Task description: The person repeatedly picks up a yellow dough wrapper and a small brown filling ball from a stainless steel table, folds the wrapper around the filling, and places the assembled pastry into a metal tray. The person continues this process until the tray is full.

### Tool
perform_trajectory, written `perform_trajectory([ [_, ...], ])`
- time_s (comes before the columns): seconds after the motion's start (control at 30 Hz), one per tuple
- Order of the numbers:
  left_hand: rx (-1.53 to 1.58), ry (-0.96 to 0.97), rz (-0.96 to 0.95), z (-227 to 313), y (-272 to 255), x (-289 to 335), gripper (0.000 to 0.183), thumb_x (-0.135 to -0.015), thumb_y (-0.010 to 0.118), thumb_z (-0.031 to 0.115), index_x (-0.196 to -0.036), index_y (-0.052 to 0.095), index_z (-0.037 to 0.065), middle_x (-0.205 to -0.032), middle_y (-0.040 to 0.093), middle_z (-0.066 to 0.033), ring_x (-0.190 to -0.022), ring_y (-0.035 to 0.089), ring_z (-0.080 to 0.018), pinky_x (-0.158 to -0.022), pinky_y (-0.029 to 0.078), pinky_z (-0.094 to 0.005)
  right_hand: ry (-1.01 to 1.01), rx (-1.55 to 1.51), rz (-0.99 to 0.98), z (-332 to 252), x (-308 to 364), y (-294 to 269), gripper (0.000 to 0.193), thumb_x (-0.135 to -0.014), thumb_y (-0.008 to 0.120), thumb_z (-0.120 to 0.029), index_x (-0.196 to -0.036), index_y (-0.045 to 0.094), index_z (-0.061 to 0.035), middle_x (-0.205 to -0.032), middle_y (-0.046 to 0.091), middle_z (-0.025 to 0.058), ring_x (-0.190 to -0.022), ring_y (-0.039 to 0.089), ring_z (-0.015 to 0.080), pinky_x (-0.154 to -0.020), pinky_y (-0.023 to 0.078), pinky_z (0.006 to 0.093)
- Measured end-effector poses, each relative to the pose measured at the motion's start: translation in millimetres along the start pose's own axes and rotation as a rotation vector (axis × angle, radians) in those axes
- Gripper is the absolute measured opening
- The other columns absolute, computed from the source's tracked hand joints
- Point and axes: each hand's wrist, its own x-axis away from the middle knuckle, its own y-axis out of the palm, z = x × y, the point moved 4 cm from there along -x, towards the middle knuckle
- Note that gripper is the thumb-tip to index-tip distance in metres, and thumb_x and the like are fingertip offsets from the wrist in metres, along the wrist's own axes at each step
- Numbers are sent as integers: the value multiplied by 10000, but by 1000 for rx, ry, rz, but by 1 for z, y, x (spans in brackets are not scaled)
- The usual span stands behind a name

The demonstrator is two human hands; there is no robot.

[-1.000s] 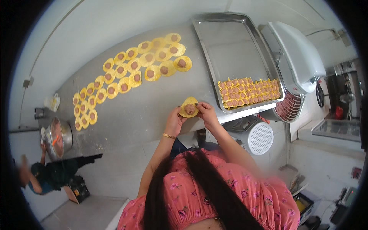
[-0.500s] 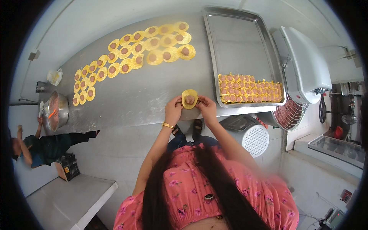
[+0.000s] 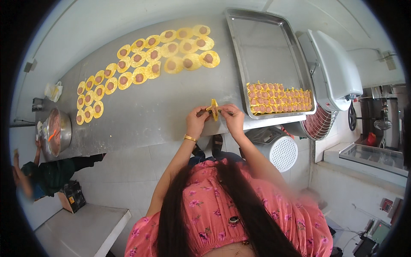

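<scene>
A yellow dumpling wrapper with meat filling (image 3: 214,110) is held just above the near edge of the steel table (image 3: 171,115). Its sides are folded up into a narrow, pointed shape. My left hand (image 3: 196,121) pinches one side, with a gold bracelet at that wrist. From the other side my right hand (image 3: 233,117) grips it between thumb and fingers. Farther off, flat round yellow wrappers (image 3: 139,78) lie in rows, each with a ball of pink meat. To the right, several rows of shaped dumplings (image 3: 280,101) fill the near end of a metal tray (image 3: 269,47).
A metal bowl of meat filling (image 3: 65,128) stands at the table's left end, with a co-worker in dark green (image 3: 55,173) near it. A pale machine housing (image 3: 332,64) is beside the tray. Below the table edge sits a white perforated round stool (image 3: 283,156).
The round wrapper, open and cupped earlier, is now gathered and folded up around its filling between my fingers. Both hands stay at the same place over the table edge.
</scene>
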Motion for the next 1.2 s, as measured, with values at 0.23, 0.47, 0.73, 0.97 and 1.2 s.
perform_trajectory([
  [0.23, 253, -84, -37, 25, 0, 7, 131, -852, 582, -14, -981, 561, -1, -938, 580, -28, -803, 584, -104, -767, 535, -240, 123, -801, -95, -28, 4, 10, 252, -823, 594, 59, -1067, 613, 3, -973, 649, 51, -884, 601, 92, -764, 475, 222],
  [0.47, 402, -63, -120, 41, -7, 16, 223, -849, 584, -18, -1062, 542, 31, -994, 560, -36, -892, 591, -126, -808, 540, -263, 156, -504, -125, -19, 3, 0, 294, -787, 612, 83, -1068, 633, 0, -1029, 628, 58, -919, 592, 107, -808, 461, 231],
  [0.73, -469, 454, -136, 33, -15, 1, 115, -734, 671, -17, -830, 615, 13, -1013, 640, -59, -872, 630, -161, -736, 528, -276, 39, -55, -158, -8, -4, 2, 318, -704, 651, 75, -1005, 668, -28, -871, 618, 58, -793, 601, 125, -732, 490, 245],
  [0.97, -567, 404, -198, 24, -7, 7, 151, -702, 700, -6, -806, 592, 6, -1040, 656, -81, -780, 653, -192, -690, 534, -282, -163, 120, -223, -11, 4, 6, 390, -657, 669, 75, -1031, 644, -35, -888, 628, 112, -760, 617, 224, -715, 515, 303],
  [1.2, -382, 228, -198, 17, -9, 4, 273, -717, 738, 41, -959, 615, 21, -850, 670, -125, -732, 682, -214, -671, 553, -302, -223, 227, -285, -7, -5, 4, 327, -658, 656, 82, -964, 654, -34, -867, 620, 111, -731, 613, 240, -665, 501, 316],
])
